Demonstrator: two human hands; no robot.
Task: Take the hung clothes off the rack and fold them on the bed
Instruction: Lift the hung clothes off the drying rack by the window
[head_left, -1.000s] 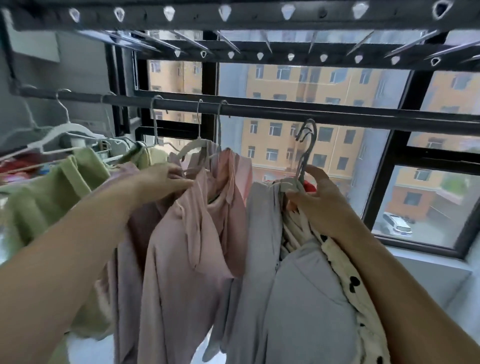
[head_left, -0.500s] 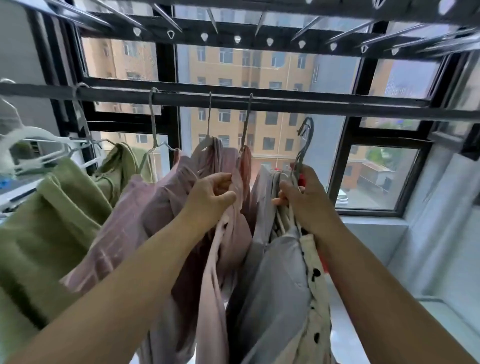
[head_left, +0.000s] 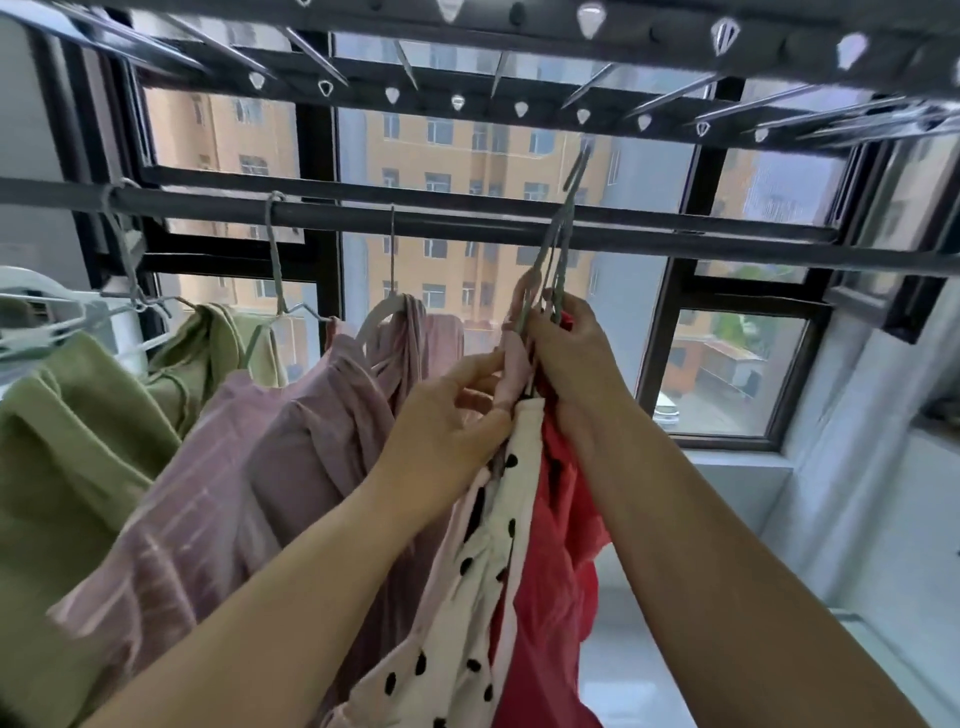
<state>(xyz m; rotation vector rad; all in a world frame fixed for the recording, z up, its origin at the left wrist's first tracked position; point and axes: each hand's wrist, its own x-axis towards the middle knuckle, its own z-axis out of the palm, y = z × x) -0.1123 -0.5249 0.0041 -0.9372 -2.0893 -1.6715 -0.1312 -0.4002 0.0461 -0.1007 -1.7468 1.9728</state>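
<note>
Right hand (head_left: 566, 358) grips hangers (head_left: 560, 244), hooks pointing up; left hand (head_left: 447, 415) pinches pink garment (head_left: 511, 364).

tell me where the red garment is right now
The red garment hangs right of centre in the head view, under the right hand, just right of the cream polka-dot garment.

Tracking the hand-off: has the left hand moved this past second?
Yes. The left hand went rightward along the dark metal rail, from the hung pink garments to the grey wire hanger bundle in the right hand.
</note>
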